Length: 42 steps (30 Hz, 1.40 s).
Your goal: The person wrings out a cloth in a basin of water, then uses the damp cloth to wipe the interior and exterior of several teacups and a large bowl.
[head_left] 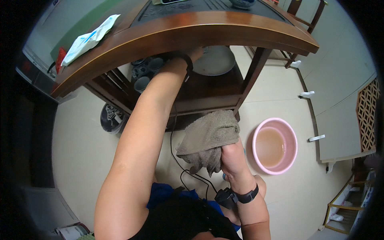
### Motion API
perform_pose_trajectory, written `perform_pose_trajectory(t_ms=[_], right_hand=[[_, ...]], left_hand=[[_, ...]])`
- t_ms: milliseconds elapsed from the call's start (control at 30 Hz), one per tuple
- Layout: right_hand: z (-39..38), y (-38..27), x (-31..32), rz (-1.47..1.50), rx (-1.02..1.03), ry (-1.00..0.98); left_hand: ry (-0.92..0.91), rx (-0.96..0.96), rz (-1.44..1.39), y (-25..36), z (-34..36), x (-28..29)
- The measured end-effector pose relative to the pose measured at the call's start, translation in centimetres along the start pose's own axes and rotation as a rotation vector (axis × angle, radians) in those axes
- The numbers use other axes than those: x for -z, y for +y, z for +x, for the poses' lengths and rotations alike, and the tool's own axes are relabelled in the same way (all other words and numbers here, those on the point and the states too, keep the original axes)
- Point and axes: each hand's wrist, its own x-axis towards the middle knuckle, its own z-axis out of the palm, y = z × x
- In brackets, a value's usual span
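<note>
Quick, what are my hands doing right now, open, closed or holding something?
Left hand: by the plate under the table; open or closed can't be told.
Right hand: closed, holding the gray towel.

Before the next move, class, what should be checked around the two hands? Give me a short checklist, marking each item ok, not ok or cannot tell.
1. Right hand has hold of the grey-brown cloth: ok.
2. Left hand has a firm grip: cannot tell; the tabletop edge hides most of it.
3. Round plate lies flat on the shelf: cannot tell; its far side is hidden.
4. Cups are clear of the left forearm: cannot tell; it crosses close beside them in this view.
5. Pink basin stands upright on the floor: ok.
6. Water in it is clear: not ok; it looks murky brown.
</note>
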Motion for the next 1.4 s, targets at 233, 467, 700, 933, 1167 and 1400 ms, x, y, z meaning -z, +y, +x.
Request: perform_pose_trajectory(t_ms=[233,467,700,933,1167,1400], right_hand=[[-0.7,-0.9,2.7,-0.143,0.049,0.056],[-0.9,-1.3,2.4,-0.164,0.071,0.098],[-0.3,-1.8,2.6,-0.142,0.115,0.171],[0.9,-2.3,2.8,-0.007,0.335,0.283],[1.0,-0.1,-0.1,-0.832,0.820,0.145],[2.3,1.2,-3.8,-1.210,1.416,0.003]], left_hand=[[-0.129,0.019,-0.094,4.5,0.4,-0.6],[-0.143,0.035,-0.271,2.6,0.5,-1.1],[-0.137,-0.029,-0.516,3.9,-0.9,1.9],[-0.395,0.331,-1.315,8.3,-11.9,12.4],[-0.396,0.388,-1.520,8.5,-21.5,18.6],[-0.057,0.157,-1.470,9.3,-28.0,20.5]])
